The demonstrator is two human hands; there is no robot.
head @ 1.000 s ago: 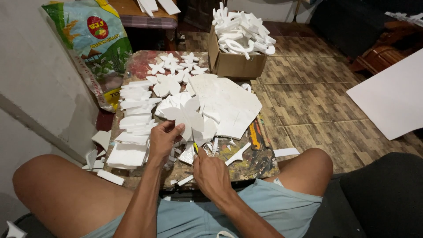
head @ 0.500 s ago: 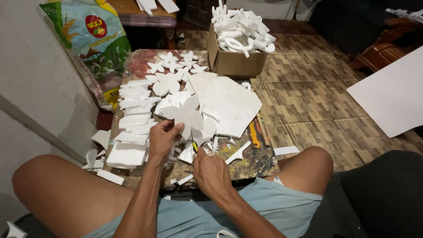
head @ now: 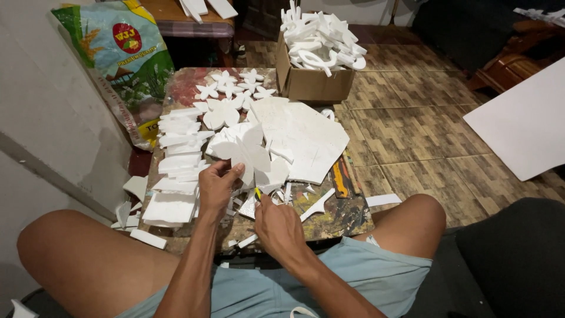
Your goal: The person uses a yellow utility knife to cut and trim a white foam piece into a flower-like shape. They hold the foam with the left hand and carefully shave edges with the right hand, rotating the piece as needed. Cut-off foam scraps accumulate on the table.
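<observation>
My left hand (head: 218, 184) pinches the lower edge of a white foam flower-shaped cutout (head: 242, 147) lying on a paint-stained low board (head: 338, 215). My right hand (head: 276, 224) grips a small cutter with a yellow-green tip (head: 258, 193), its point at the cutout's bottom edge. Small white foam scraps (head: 315, 203) lie around both hands. A large white foam sheet (head: 306, 138) lies just beyond the cutout.
Stacked white foam strips (head: 176, 156) sit left. Finished foam flowers (head: 235, 88) lie at the back. A cardboard box (head: 315, 82) holds several white foam pieces. A printed sack (head: 126, 65) leans on the wall; a white sheet (head: 521, 129) lies on the tiled floor at right. My bare knees flank the board.
Both hands stay at the flower cutout. My left fingers have shifted slightly on its edge.
</observation>
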